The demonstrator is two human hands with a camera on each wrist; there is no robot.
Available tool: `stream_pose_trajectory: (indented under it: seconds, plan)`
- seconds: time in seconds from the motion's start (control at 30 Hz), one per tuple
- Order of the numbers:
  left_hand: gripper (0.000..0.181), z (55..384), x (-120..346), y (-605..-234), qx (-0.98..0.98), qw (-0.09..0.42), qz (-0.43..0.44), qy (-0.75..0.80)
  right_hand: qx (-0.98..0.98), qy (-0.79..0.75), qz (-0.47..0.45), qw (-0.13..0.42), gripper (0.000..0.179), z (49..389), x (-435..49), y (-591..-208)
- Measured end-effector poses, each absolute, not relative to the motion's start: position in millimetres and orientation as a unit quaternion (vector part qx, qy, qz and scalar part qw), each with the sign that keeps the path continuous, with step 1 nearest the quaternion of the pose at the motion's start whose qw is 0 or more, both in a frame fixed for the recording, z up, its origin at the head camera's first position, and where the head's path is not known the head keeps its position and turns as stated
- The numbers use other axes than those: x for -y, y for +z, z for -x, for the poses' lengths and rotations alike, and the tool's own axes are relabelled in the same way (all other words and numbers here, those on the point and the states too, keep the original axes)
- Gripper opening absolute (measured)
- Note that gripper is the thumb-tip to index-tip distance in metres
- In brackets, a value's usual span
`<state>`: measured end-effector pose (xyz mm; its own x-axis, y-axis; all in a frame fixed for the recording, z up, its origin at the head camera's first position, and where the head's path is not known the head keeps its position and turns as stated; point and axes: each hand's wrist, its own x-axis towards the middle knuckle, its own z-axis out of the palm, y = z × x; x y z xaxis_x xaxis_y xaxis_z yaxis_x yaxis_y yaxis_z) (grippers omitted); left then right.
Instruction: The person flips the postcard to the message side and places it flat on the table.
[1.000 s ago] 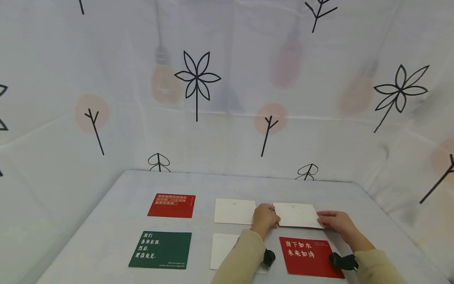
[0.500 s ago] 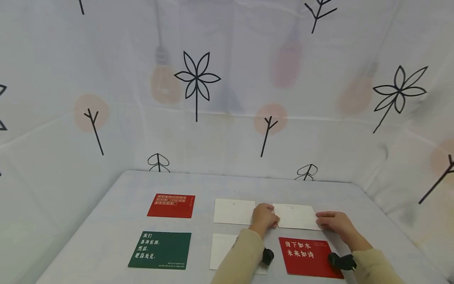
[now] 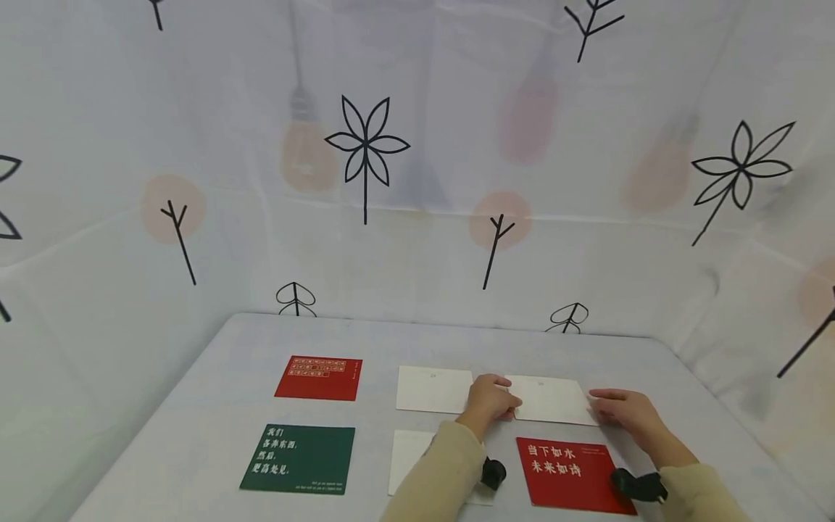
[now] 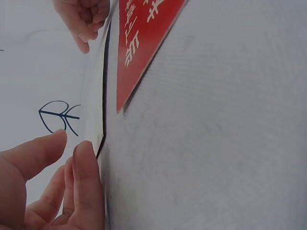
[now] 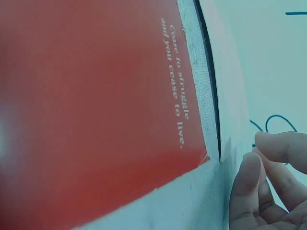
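Observation:
A white card (image 3: 551, 399) lies face-blank at the back right, between my two hands. My left hand (image 3: 489, 399) is at its left edge; in the left wrist view the thumb and fingers (image 4: 86, 182) are parted, with one fingertip right at the card's corner. Beyond the right edge is my right hand (image 3: 629, 413), its fingers loosely bent and nothing between them. In the right wrist view its fingertips (image 5: 249, 167) are close beside the card's end. Just in front lies a red card (image 3: 567, 475) with white lettering, partly under the right wrist's dark camera.
Another white card (image 3: 433, 388) lies left of my left hand. A third white card (image 3: 407, 457) is partly covered by my left sleeve. At the left are a red card (image 3: 318, 378) and a green card (image 3: 298, 459). A patterned white curtain (image 3: 417, 254) borders the table's back.
The white card's front edge has settled down flat on the table. My right hand has drawn slightly right of its edge, and my left hand's fingers have loosened at the other side.

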<state>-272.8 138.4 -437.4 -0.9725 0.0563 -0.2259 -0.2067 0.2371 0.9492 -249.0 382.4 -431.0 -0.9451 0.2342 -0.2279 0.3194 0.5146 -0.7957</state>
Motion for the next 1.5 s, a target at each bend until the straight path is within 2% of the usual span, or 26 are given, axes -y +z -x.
stream_pose_trajectory:
  seconds: [0.4,0.73,1.3,1.5]
  plan:
    - [0.02,264,-139,-439,-0.783,0.102,0.036,0.612,-0.86,-0.487,-0.146,0.041,0.062,237,-388,-426]
    - [0.02,258,-134,-439,-0.786,0.107,0.033,0.609,-0.857,-0.493,-0.146,0.038,0.061,228,-388,-429]
    - [0.02,243,-134,-436,-0.801,0.106,0.014,0.589,-0.862,-0.478,-0.154,0.073,0.061,211,-383,-433]
    - [0.021,238,-134,-436,-0.795,0.11,0.014,0.596,-0.861,-0.476,-0.163,0.078,0.067,208,-380,-437]
